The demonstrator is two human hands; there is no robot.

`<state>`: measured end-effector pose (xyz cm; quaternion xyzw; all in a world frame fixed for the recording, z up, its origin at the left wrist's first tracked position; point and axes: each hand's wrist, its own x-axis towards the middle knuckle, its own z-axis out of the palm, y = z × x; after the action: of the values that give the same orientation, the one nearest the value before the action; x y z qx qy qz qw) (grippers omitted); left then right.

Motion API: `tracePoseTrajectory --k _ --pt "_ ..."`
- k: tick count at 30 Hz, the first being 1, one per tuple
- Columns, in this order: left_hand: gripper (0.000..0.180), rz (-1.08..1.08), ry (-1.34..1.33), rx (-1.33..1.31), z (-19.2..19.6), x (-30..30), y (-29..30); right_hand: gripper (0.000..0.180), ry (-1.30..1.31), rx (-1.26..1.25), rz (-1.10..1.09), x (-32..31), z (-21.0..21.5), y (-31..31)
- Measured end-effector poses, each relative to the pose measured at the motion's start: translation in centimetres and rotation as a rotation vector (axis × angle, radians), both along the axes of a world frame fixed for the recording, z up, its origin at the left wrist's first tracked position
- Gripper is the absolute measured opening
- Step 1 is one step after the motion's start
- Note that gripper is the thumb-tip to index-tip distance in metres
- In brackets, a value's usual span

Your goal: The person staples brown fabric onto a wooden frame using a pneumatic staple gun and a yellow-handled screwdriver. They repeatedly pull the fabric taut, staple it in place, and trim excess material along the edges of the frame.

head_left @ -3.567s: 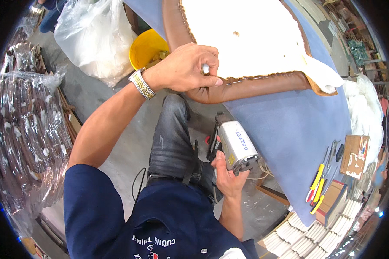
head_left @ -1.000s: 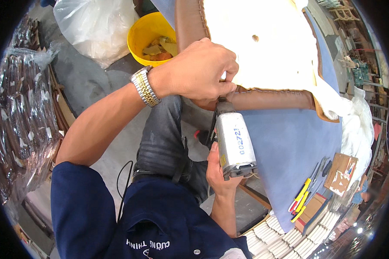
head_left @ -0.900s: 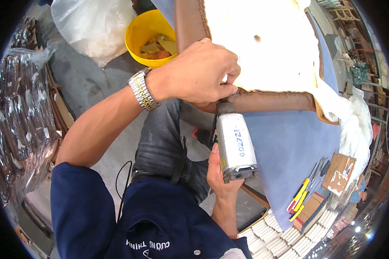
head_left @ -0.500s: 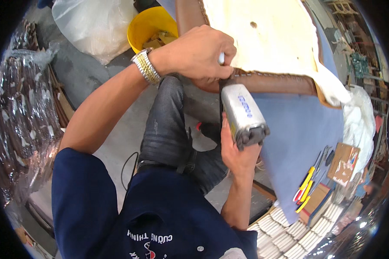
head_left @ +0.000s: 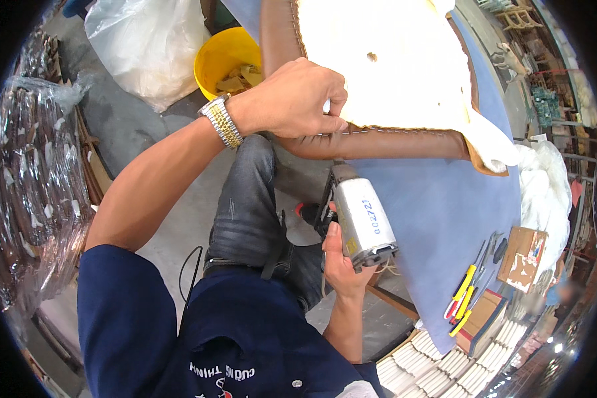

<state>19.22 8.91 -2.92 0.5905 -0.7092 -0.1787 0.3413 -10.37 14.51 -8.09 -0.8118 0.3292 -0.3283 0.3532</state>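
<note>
Boxy silver stapler (head_left: 366, 222) apart from brown leather cover (head_left: 404, 144)

Smooth, rounded leather borders flat white padding (head_left: 398, 79) on the far part of the matte blue desk (head_left: 464, 192). The left hand (head_left: 298, 99) has its grip pinched on the cover's near edge; the right hand's (head_left: 346, 268) is clamped around the stapler, nearer. Half a second ago its nose met the leather.
</note>
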Motion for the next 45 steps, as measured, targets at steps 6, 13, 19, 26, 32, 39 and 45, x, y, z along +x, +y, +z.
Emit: tracePoseTrajectory --k 6,13,19,26,32,39,45 --pt "0.03 0.03 0.027 -0.078 -0.9 -0.2 -0.1 0.044 0.027 0.167 -0.081 1.5 0.7 -0.9" --pt "0.025 0.058 0.016 -0.053 -0.7 -0.4 0.0 0.052 0.194 0.034 -0.033 1.6 2.7 -1.8" --pt "0.022 0.071 0.011 -0.057 -1.3 -0.6 0.3 0.054 0.372 0.033 -0.023 1.1 3.7 -1.7" --pt "0.023 0.063 -0.012 -0.141 -1.7 -0.5 0.4 0.025 0.316 0.067 -0.019 2.5 4.4 -2.4" --pt "0.026 0.054 0.016 -0.127 -1.0 -0.1 -0.3 0.04 0.115 0.093 -0.003 1.4 3.8 -2.3" --pt "0.026 0.055 -0.019 -0.136 -1.2 0.1 -0.6 0.043 0.105 0.047 0.01 1.2 3.5 -3.5" --pt "0.023 0.064 0.06 -0.154 -1.2 -0.3 0.0 0.043 0.189 0.05 0.031 1.7 3.8 -4.2"
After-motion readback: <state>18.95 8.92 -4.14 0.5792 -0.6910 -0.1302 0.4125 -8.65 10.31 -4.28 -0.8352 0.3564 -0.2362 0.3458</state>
